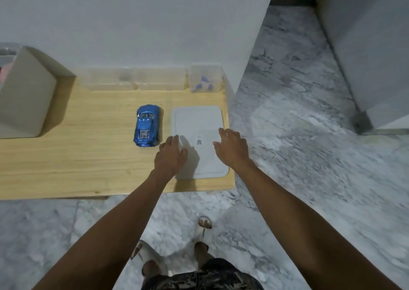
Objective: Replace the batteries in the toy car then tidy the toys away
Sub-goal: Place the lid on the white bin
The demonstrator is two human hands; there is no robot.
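Glossy blue toy car [146,126], open-topped, upright on pale wood-grain table [77,156], just left of flat white lid [197,121] with rounded corners. Left hand [171,154] and right hand [232,149] over lid, fingers loosely spread, holding nothing. Clear boxes [137,79] along wall, contents blurred.

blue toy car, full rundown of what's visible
The blue toy car is a glossy, metallic-looking open-top sports model with a silver-grey interior. It sits upright on its wheels on the wooden table, lengthwise toward the wall. The white lidded box lies just right of it, apart. The left hand is near one end but not touching.
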